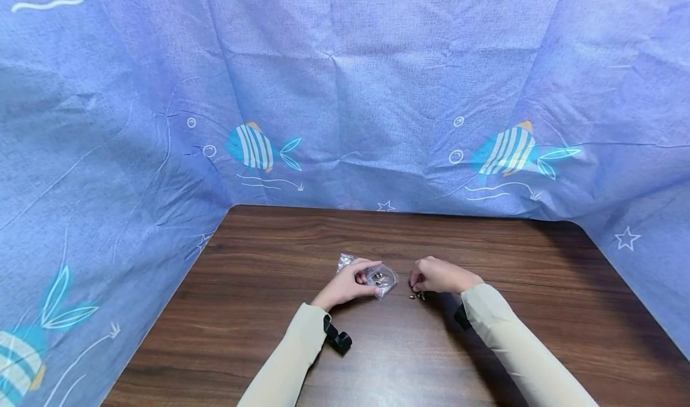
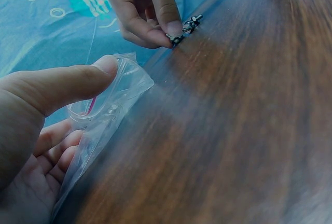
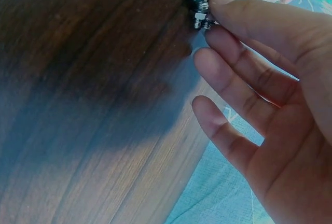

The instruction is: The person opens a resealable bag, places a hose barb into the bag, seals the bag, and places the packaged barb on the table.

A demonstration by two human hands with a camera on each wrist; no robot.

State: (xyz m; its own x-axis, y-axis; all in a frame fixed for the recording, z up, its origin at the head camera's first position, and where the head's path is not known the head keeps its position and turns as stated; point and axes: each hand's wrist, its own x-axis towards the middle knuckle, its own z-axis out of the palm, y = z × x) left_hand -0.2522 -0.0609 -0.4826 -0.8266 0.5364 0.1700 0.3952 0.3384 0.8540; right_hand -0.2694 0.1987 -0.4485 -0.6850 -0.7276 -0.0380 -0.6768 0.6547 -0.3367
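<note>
My left hand holds a clear plastic zip bag, its mouth spread between thumb and fingers. Several small shiny metal pieces show inside the bag. In the left wrist view the bag has a thin red line near its mouth. To the right, my right hand is low over the table, thumb and forefinger pinching at a small pile of metal fittings, screw-like in shape. Its other fingers are loosely bent. Exactly which piece is between the fingertips is hidden.
The wood-grain table reaches back to a blue fish-print cloth hanging behind and at the sides. A crinkled part of clear plastic shows behind the left hand. A black wrist camera sits on the left forearm.
</note>
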